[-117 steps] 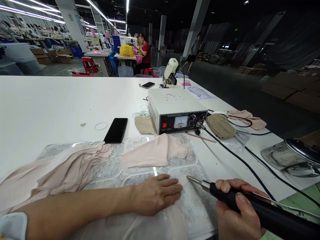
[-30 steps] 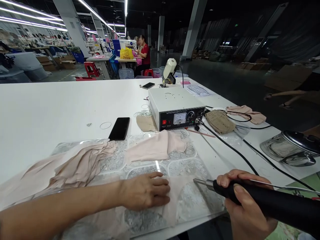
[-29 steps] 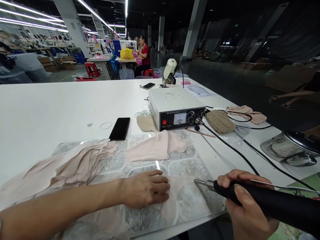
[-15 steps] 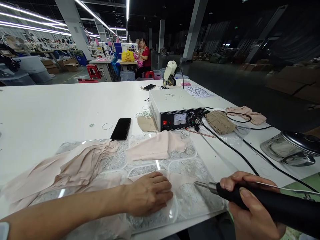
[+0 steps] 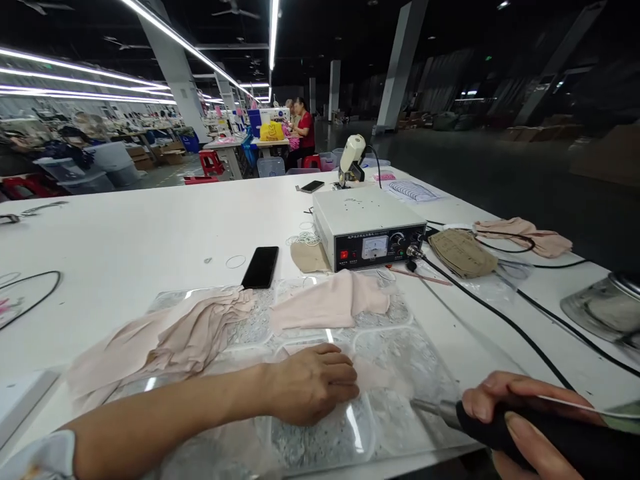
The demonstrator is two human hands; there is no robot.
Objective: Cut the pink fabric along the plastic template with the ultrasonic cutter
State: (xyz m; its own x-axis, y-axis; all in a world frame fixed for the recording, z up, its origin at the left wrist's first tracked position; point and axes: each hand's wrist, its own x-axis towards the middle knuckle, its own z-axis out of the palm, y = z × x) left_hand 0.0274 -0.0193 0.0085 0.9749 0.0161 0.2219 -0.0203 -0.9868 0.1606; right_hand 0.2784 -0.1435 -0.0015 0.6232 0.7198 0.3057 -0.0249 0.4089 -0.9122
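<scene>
My left hand (image 5: 315, 385) lies palm down on a thin pale pink fabric piece (image 5: 377, 375), its fingers lying over the cloth. Under the fabric is a clear, textured board (image 5: 390, 340) with rounded panels. In my right hand (image 5: 520, 413), at the lower right, is a black ultrasonic cutter (image 5: 565, 440) with a slim metal tip. That tip points left, close to the fabric's narrow end; whether it touches I cannot tell. A layered stack of pink fabric pieces (image 5: 190, 333) rests on the board's left, and another pink piece (image 5: 325, 303) lies behind my left hand.
A white control box (image 5: 370, 213) with a dial stands behind the board, its black cable (image 5: 490, 313) running toward the right. Nearby are a black phone (image 5: 261, 267), a tan fabric bundle (image 5: 463, 252) and a glass jar (image 5: 600, 307). Farther back, a person sits at a sewing machine.
The camera view has shifted, so the table scene appears farther right and slightly lower. My left hand stays on the fabric. The cutter's tip has moved slightly toward the near edge.
</scene>
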